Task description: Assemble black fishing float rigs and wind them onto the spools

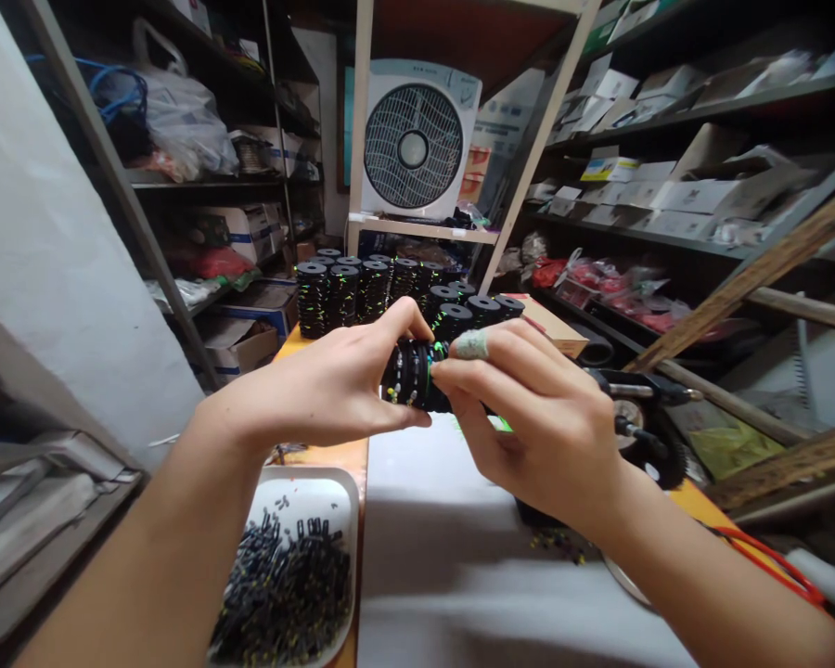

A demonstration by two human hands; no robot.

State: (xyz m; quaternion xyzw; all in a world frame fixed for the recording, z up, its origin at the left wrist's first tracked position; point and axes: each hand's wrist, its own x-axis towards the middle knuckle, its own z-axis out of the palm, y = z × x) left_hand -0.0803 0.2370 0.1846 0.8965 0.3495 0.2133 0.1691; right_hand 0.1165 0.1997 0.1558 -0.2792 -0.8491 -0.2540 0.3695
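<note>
A short stack of black spools [409, 376] is held sideways in front of me, above the table. My left hand [334, 380] wraps around its left end, thumb below and fingers over the top. My right hand [539, 417] closes on the right end, with its thumb and fingertips pinched near a bright green bit. A pale green wrap covers part of one finger on that hand. Small yellow, white and green bits show along the spool edges. My fingers hide much of the stack, and whether the right fingertips hold a separate small piece is hidden.
A white tray [353, 557] of small black pieces lies at the lower left. A white sheet [424, 557] covers the table's middle. Behind stand several columns of black spools [344, 297] and a cardboard box [546, 323]. A box fan [417, 139] sits on a shelf; a black-armed machine [644, 385] is right.
</note>
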